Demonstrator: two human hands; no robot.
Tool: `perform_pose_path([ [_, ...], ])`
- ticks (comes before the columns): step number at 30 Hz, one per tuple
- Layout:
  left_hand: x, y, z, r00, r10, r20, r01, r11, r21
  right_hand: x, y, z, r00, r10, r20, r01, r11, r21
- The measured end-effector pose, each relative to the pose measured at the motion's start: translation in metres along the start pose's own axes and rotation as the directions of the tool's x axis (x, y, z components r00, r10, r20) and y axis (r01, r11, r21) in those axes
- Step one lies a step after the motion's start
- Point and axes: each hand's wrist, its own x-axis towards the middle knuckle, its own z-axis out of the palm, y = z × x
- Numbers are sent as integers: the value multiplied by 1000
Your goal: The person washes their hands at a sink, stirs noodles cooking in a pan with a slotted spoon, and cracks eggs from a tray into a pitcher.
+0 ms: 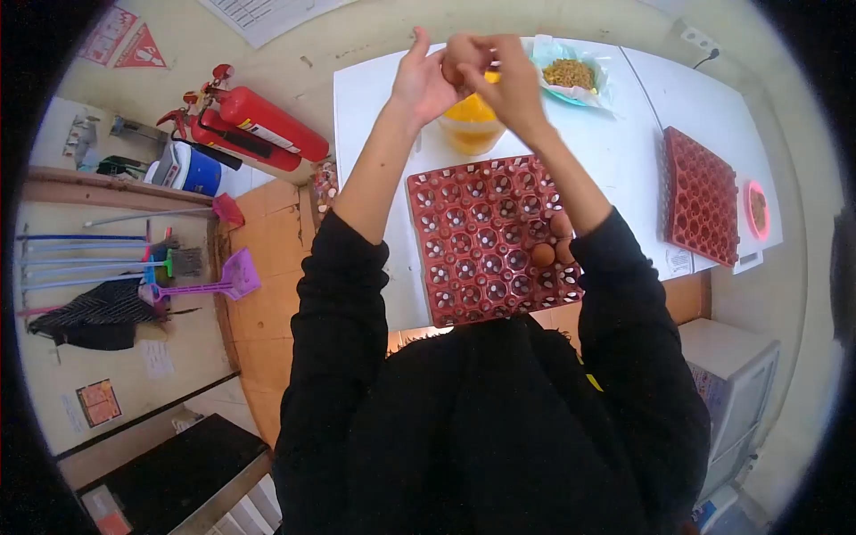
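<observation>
My left hand (426,87) is raised palm up above the table, thumb stretched out and fingers curled by a brown egg (454,75). From the other side, my right hand (510,87) closes its thumb and fingers on the same egg; whether the shell is whole or cracked is hidden. Just below both hands stands a clear plastic tub (473,134) with yellow-orange liquid egg in it. Nearer my body lies a red plastic egg tray (464,241). Several brown eggs (543,255) sit at its right side, partly covered by my right forearm.
A lined dish of brown crumbly food (571,75) stands back right on the white table (624,160). Further right are more red egg trays (702,198) and a pink bowl (757,210). Red fire extinguishers (272,123) stand left of the table, near a purple dustpan (239,275).
</observation>
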Motion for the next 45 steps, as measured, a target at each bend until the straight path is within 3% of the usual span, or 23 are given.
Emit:
perform_pose_path([
  [1,1,-1,3,995,13,96,-16,999,40,-2,6,7,996,-34,87,45,991,-124],
  [3,12,-2,-14,995,-9,102,7,1000,18,1,23,6,996,36,84,-32,998,-47],
  [4,13,-1,-17,999,-11,31,11,1000,11,7,23,-1,939,296,172,-322,935,147],
  [5,14,-1,-20,999,-17,-42,17,1000,4,11,22,-7,805,509,304,-588,752,299],
  [6,16,-1,-23,999,-19,-42,19,1000,3,12,21,-14,731,554,399,-682,581,444],
  [7,18,0,-24,997,69,-39,-64,992,111,11,27,-16,728,557,399,-685,579,442],
  [9,21,-2,-25,988,155,-23,-146,965,216,10,43,-15,586,502,636,-798,225,559],
  [11,22,-3,-22,952,305,26,-285,850,444,11,42,-13,585,497,641,-801,231,552],
  [13,23,-1,-21,949,312,49,-291,805,517,12,41,-12,580,546,605,-801,517,302],
  [16,23,1,-23,936,342,82,-312,703,640,18,40,-14,565,548,617,-773,613,163],
  [17,23,1,-23,925,368,97,-329,646,689,19,41,-15,564,549,617,-774,611,163],
  [19,22,0,-24,918,386,93,-338,639,691,22,44,-16,567,436,698,-735,650,192],
  [22,22,-2,-24,907,415,76,-350,640,683,26,46,-17,521,390,759,-735,657,167],
  [30,25,-12,-28,910,415,-11,-281,635,719,21,51,-6,495,513,701,-707,707,-18],
  [33,36,-22,-41,871,492,4,-318,556,768,18,63,0,504,505,701,-701,713,-10],
  [35,44,-26,-47,742,666,75,-326,261,909,18,66,1,533,511,674,-664,746,-41],
  [36,47,-30,-50,742,666,75,-327,261,908,19,67,2,533,511,674,-664,747,-41],
  [38,41,-30,-39,652,751,110,-302,124,945,21,66,3,536,543,646,-632,766,-119],
  [45,38,-21,-38,652,739,170,-295,40,955,22,82,1,564,415,714,-609,793,19],
])
